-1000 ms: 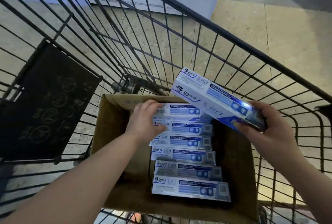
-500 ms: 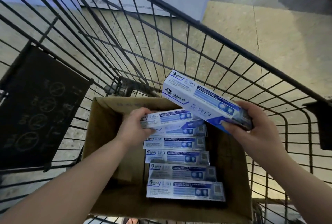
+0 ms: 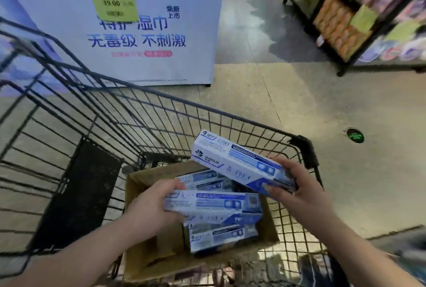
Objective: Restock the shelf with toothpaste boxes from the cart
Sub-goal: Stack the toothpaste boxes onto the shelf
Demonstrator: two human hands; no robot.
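Note:
A black wire cart (image 3: pixel 230 123) holds an open cardboard carton (image 3: pixel 147 247) with several blue-and-white toothpaste boxes (image 3: pixel 221 236) lying in it. My left hand (image 3: pixel 152 208) grips one toothpaste box (image 3: pixel 214 206) by its left end, lifted just above the carton. My right hand (image 3: pixel 302 194) holds a second toothpaste box (image 3: pixel 237 164) by its right end, raised higher and tilted over the carton's far right corner.
A white and blue promotional stand (image 3: pixel 129 28) with a green price tag stands on the floor beyond the cart. A dark shelf rack (image 3: pixel 355 19) with packaged goods is at the upper right. A black panel (image 3: pixel 78 194) hangs inside the cart's left side.
My left hand has pulled a toothpaste box up out of the carton. The view has tilted up, bringing the stand and the shelf rack into sight. The right hand still holds its box.

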